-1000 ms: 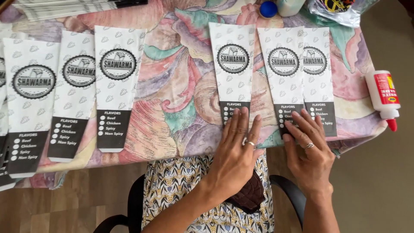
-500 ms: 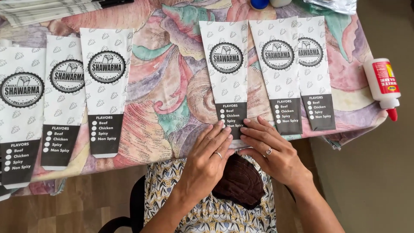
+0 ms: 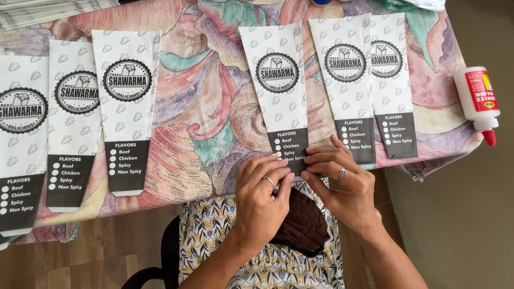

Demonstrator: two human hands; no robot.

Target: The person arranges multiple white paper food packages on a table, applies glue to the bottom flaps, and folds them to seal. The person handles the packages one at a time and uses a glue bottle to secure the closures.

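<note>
Both hands meet at the near edge of the table point(image 3: 214, 139), on the dark bottom end of one long paper sleeve point(image 3: 281, 91). The sleeve stretches straight away from the hands, long way pointing to the far side. The left hand point(image 3: 262, 200) lies with fingers bent, tips pressing the sleeve's bottom edge. The right hand point(image 3: 342, 184) pinches that same end from its side. Both are equally close. More sleeves lie just past the right hand, and a glue bottle point(image 3: 476, 101) sits well off to the right.
</note>
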